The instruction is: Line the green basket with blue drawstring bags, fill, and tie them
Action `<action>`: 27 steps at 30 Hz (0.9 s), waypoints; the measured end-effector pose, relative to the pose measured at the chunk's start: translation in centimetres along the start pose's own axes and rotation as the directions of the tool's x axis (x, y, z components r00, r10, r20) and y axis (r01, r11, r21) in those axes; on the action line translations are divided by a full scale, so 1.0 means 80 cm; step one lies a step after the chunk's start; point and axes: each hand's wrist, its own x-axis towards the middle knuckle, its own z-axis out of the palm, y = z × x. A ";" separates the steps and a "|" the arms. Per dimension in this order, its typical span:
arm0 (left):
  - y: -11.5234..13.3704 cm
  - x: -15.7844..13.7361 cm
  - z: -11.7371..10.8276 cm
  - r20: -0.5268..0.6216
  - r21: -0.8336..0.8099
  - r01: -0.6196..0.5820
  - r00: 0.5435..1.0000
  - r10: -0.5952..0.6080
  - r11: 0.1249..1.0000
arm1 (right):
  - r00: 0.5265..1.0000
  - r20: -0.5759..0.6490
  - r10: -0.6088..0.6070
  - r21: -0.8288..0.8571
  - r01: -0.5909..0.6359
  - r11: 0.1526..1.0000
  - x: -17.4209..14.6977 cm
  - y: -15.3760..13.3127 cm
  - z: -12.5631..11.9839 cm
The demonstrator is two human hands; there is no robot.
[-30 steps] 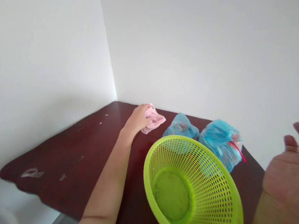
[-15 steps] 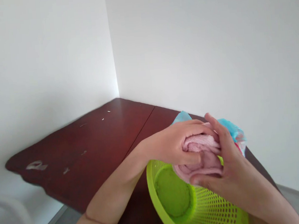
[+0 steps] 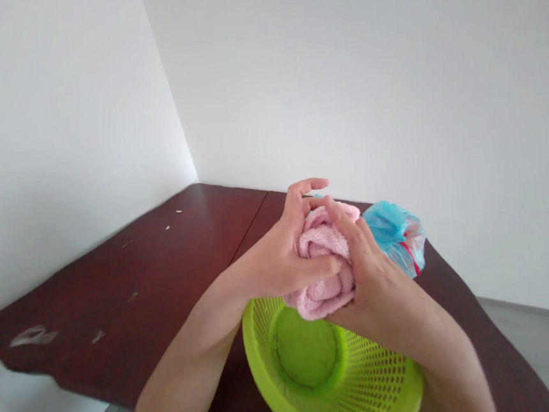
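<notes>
Between both hands is a pink towel (image 3: 324, 240), folded or rolled into a thick bundle, held above the far rim of a green plastic basket (image 3: 266, 386). My left hand (image 3: 292, 249) grips the bundle from the left, its thumb across the near side and its index finger raised. From the right, my right hand (image 3: 371, 268) wraps round the towel with its fingers over the top. The right thumb is partly hidden below the bundle. The basket's bottom shows bare green plastic.
A blue plastic bag (image 3: 392, 228) with a red strip lies behind my right hand. The dark red-brown table (image 3: 174, 272) reaches back to the white walls' corner. Scraps of white paper or tape (image 3: 31, 336) are on its left part.
The view has shifted, so the table and basket appear further left. Both hands have shifted their hold on the towel, and the left index finger is now lifted. More of the blue bag shows.
</notes>
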 end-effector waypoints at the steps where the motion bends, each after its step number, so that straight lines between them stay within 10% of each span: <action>1: 0.003 0.000 -0.001 0.008 -0.001 0.023 1.000 -0.023 1.000 | 1.000 0.012 -0.006 0.001 0.006 1.000 0.002 -0.001 -0.001; 8: 0.016 -0.004 -0.018 0.113 0.072 0.166 0.978 -0.174 0.983 | 1.000 -0.007 -0.007 0.087 0.007 0.996 0.015 0.008 -0.005; 18: 0.044 -0.026 -0.042 -0.239 0.386 0.068 0.971 0.028 0.920 | 0.968 -0.248 0.032 0.180 0.014 0.983 0.020 0.006 -0.002; 27: -0.047 -0.170 -0.025 -0.359 0.291 0.297 0.915 -0.184 0.910 | 0.998 -0.062 -0.023 0.336 0.043 0.941 0.034 0.031 0.026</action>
